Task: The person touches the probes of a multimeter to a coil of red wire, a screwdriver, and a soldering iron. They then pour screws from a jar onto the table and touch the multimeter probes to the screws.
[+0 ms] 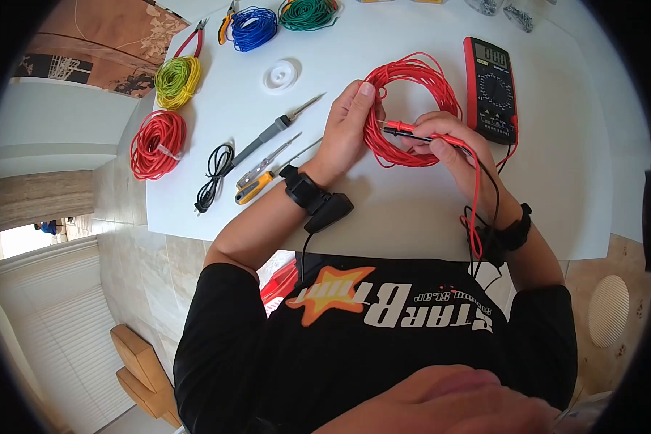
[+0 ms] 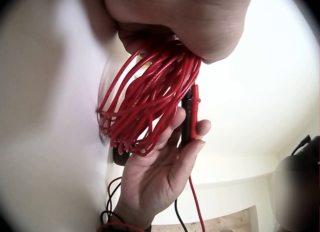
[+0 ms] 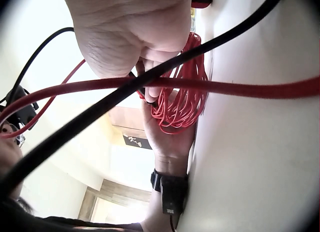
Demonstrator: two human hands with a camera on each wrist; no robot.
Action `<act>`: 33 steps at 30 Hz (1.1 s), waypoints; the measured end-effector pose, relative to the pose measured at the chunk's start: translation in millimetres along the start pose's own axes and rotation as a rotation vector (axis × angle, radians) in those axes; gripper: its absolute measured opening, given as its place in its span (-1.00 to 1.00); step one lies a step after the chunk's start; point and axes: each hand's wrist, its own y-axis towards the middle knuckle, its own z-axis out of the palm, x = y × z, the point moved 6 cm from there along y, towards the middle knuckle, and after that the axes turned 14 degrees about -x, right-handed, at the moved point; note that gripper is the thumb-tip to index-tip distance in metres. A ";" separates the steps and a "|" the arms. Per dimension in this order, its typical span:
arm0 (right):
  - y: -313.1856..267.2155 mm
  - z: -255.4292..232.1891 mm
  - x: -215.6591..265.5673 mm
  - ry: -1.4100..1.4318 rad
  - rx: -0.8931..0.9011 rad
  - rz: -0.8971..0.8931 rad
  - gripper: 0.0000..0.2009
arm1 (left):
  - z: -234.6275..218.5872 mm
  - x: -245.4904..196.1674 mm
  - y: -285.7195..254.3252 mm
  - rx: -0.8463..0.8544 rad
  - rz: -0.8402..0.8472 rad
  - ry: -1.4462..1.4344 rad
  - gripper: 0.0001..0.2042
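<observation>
My left hand (image 1: 342,137) grips the left side of a coil of red wire (image 1: 421,66), thumb on top, above the white table. In my right hand (image 1: 461,148) are a red test probe (image 1: 401,126) and a black test probe (image 1: 395,132), held side by side with their tips pointing left, toward the coil. The left wrist view shows the black probe (image 2: 186,119) and red probe (image 2: 195,104) between the thumb and fingers, next to the wire loops (image 2: 145,99). Beyond the right hand lies a red and black multimeter (image 1: 495,108), its display lit.
Left of the hands lie a soldering iron (image 1: 271,130), screwdrivers (image 1: 257,186) and a white spool (image 1: 280,75). Farther out are red (image 1: 152,148), yellow-green (image 1: 177,81), blue (image 1: 252,29) and green wire coils (image 1: 307,13), plus pliers (image 1: 193,36). The probe leads (image 1: 477,195) hang over the right forearm.
</observation>
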 end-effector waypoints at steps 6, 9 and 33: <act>0.7 -0.2 -2.3 0.010 0.007 0.000 -0.76 | -0.5 1.1 0.6 0.010 -0.001 -0.004 -0.64; 0.6 0.0 -1.1 0.010 0.008 0.000 -0.76 | -0.2 0.5 0.3 0.005 -0.001 0.006 -0.64; 0.3 -0.9 -1.9 -0.017 -0.002 0.025 -0.76 | -0.5 2.0 0.4 0.020 -0.016 -0.032 -0.65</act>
